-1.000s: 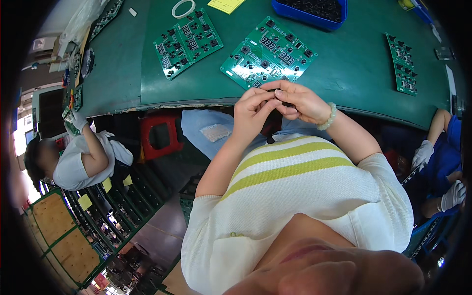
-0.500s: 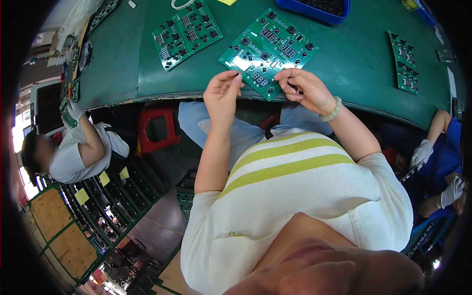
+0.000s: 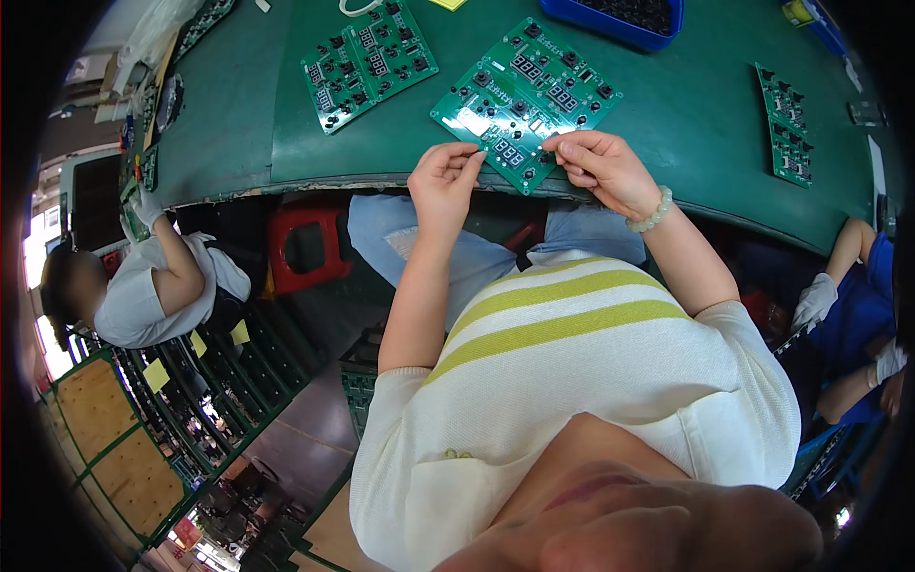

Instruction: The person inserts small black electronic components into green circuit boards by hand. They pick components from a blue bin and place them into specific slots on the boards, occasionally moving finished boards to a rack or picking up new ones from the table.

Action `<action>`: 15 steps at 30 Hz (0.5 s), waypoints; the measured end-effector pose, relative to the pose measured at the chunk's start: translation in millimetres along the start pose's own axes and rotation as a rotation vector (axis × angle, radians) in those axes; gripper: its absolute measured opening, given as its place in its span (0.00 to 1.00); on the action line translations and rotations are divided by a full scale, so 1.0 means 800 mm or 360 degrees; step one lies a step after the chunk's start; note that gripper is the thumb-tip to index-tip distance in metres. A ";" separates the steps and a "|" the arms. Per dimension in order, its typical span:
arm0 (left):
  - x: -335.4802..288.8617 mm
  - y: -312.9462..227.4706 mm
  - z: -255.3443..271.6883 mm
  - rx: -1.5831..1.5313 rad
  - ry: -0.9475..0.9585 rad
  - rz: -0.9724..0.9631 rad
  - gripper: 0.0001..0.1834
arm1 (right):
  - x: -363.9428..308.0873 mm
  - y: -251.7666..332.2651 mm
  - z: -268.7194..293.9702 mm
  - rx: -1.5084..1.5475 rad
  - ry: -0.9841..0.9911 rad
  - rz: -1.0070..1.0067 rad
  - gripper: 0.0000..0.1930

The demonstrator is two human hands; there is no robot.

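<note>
A green circuit board [image 3: 519, 107] with digit displays and small black buttons lies on the table in front of me, one corner toward the front edge. My left hand [image 3: 446, 181] is closed in a pinch, thumb and forefinger at the board's left near edge; whatever is between them is too small to make out. On the other side of that corner, my right hand [image 3: 605, 172] is pinched with its forefinger over the board. A small dark part shows beneath its fingertips, mostly hidden. A pale bead bracelet [image 3: 652, 212] circles my right wrist.
Another circuit board [image 3: 370, 62] lies to the left, and a narrower one [image 3: 786, 124] far right. At the back stands a blue tray [image 3: 610, 30] of small black parts. Gloved co-workers sit left [image 3: 172, 286] and right [image 3: 863, 296]. A red stool [image 3: 276, 248] stands below the table.
My left fingers have shifted right, up to the board's edge. The right hand has turned; black parts seen in its fingers before are now mostly hidden. The view has shifted slightly.
</note>
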State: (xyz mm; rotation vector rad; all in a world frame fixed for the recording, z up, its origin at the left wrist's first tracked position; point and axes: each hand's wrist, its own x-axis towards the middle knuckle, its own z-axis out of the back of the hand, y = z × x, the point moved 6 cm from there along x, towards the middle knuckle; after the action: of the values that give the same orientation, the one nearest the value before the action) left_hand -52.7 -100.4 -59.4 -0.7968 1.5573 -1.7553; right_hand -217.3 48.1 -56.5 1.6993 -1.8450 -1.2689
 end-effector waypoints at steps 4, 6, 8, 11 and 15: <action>0.002 -0.010 -0.004 0.0174 -0.0070 -0.0239 0.05 | -0.002 0.010 -0.003 0.0019 -0.0037 0.0011 0.13; 0.002 -0.007 -0.005 0.0233 -0.0043 -0.0275 0.05 | -0.002 0.014 0.001 -0.0213 -0.0087 0.0084 0.13; 0.000 -0.015 -0.008 0.0355 -0.0058 -0.0326 0.06 | -0.002 0.018 0.005 -0.0383 -0.0151 0.0143 0.12; 0.000 -0.024 -0.011 0.0475 -0.0039 -0.0386 0.06 | 0.001 0.018 0.013 -0.0595 -0.0255 0.0248 0.11; 0.003 -0.030 -0.011 0.0737 0.0045 -0.0674 0.06 | 0.008 0.022 0.007 -0.1168 -0.0312 0.0442 0.08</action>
State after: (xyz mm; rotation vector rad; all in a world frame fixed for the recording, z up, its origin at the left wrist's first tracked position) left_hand -62.8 -94.8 -36.4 -0.9055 0.9731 -2.3214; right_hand -234.2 42.7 -47.9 0.9258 -1.3707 -1.7380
